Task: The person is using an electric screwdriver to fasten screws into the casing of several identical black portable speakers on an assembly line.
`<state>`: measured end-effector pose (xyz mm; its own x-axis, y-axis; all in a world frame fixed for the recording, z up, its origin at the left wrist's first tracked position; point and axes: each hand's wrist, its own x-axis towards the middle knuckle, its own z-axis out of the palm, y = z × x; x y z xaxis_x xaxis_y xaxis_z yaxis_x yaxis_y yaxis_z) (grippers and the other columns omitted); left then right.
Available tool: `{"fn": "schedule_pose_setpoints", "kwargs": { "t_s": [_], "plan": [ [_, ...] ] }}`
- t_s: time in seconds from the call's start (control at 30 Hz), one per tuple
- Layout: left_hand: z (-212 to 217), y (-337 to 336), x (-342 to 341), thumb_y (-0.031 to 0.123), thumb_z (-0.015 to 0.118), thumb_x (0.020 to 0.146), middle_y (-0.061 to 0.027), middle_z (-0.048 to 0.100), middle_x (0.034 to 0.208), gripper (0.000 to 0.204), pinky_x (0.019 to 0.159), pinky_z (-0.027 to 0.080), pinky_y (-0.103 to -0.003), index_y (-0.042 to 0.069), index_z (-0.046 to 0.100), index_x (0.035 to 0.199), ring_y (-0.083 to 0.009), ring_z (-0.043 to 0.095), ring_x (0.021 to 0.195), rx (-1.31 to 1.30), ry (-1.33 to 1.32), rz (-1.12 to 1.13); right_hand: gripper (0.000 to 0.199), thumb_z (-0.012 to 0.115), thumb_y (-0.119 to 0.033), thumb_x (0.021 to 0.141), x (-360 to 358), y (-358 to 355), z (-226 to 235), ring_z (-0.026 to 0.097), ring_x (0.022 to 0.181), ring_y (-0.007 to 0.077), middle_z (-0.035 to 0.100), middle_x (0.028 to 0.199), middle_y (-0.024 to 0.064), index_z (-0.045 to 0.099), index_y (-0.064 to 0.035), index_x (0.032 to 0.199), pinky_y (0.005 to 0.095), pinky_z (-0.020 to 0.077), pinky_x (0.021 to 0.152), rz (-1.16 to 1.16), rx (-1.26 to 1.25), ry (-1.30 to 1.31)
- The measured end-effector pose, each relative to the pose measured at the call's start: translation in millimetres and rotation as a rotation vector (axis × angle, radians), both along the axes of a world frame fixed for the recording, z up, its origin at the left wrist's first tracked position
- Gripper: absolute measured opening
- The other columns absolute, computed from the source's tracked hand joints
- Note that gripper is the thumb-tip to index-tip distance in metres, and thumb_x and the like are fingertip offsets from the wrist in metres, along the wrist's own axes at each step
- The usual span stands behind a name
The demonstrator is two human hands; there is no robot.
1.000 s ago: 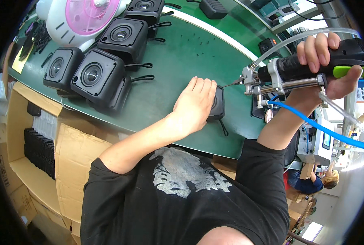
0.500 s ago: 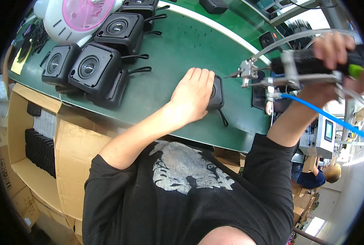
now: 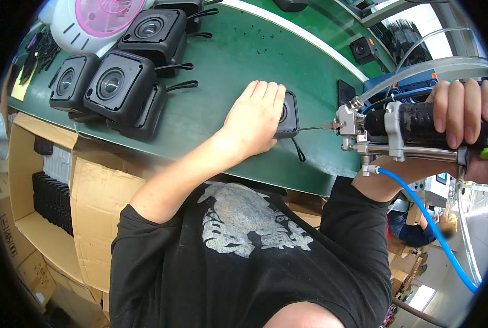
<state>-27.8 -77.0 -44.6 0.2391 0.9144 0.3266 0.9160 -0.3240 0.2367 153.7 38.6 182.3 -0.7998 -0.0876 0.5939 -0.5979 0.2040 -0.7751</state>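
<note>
My left hand (image 3: 253,118) lies over a small black box speaker (image 3: 291,119) on the green bench, holding it in place. Its fingers are together and cover most of the speaker's front; a wrist strap (image 3: 299,151) sticks out at the near side. At the right, my right hand (image 3: 462,115) is wrapped around a black air screwdriver (image 3: 405,121) with metal fittings, a clear hose and a blue hose (image 3: 419,205). The tool lies level, pointing left, and its thin bit (image 3: 311,128) reaches the speaker's right edge. Whether it meets a screw is too small to tell.
Several stacked black speakers (image 3: 111,87) with straps stand at the bench's left, beside a white-and-pink fan (image 3: 74,30). Another speaker (image 3: 363,50) sits at the far right. An open cardboard box (image 3: 102,218) holds black parts below left. A co-worker (image 3: 416,232) is beyond the right side.
My right hand has brought the screwdriver down and levelled it, so its bit now reaches the speaker's right edge. My left hand stays on the speaker; the view has shifted slightly.
</note>
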Motion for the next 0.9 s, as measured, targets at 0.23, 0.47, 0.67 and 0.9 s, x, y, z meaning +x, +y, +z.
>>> {"fn": "schedule_pose_setpoints", "kwargs": {
  "t_s": [0.23, 0.47, 0.67, 0.9],
  "plan": [
    [-0.5, 0.2, 0.4, 0.035, 0.082, 0.062, -0.0150, 0.052, 0.112, 0.089, 0.105, 0.036, -0.037, -0.010, 0.045, 0.128, -0.0277, 0.049, 0.110, 0.012, -0.007, 0.014, 0.054, 0.074, -0.047, 0.080, 7.6, -12.0, -30.7, 0.056, 0.065, 0.0110, 0.053, 0.079, -0.0009, 0.044, -0.0083, 0.102, 0.0278, 0.0439, 0.065, -0.203, -0.132, -0.065],
    [-2.2, 3.0, 2.0, 0.032, 0.081, 0.060, -0.0153, 0.052, 0.111, 0.087, 0.101, 0.038, -0.035, -0.010, 0.045, 0.127, -0.0274, 0.049, 0.107, 0.024, -0.024, 0.003, 0.049, 0.065, -0.050, 0.087, -8.0, -37.8, -53.3, 0.053, 0.064, 0.0094, 0.049, 0.077, -0.0005, 0.043, -0.0087, 0.101, 0.0276, 0.0418, 0.064, -0.313, -0.208, 0.007],
    [-3.4, 11.1, 3.9, 0.031, 0.086, 0.060, -0.0237, 0.047, 0.126, 0.099, 0.108, 0.034, -0.042, -0.011, 0.035, 0.134, -0.0371, 0.046, 0.120, 0.041, -0.266, -0.121, 0.051, 0.064, -0.050, 0.088, -6.3, -21.1, -0.9, 0.054, 0.067, 0.0143, 0.051, 0.081, 0.0023, 0.045, -0.0062, 0.108, 0.0313, 0.0417, 0.067, -0.181, -0.180, -0.032],
    [-11.4, 3.0, -33.7, 0.042, 0.081, 0.073, -0.0296, 0.035, 0.145, 0.101, 0.115, 0.029, -0.040, -0.010, 0.028, 0.142, -0.0380, 0.033, 0.138, -0.209, -0.670, -0.202, 0.051, 0.063, -0.049, 0.087, -11.0, -7.2, 8.9, 0.054, 0.066, 0.0143, 0.052, 0.080, 0.0026, 0.048, -0.0053, 0.106, 0.0312, 0.0413, 0.067, -0.308, -0.223, 0.103]
  ]
}}
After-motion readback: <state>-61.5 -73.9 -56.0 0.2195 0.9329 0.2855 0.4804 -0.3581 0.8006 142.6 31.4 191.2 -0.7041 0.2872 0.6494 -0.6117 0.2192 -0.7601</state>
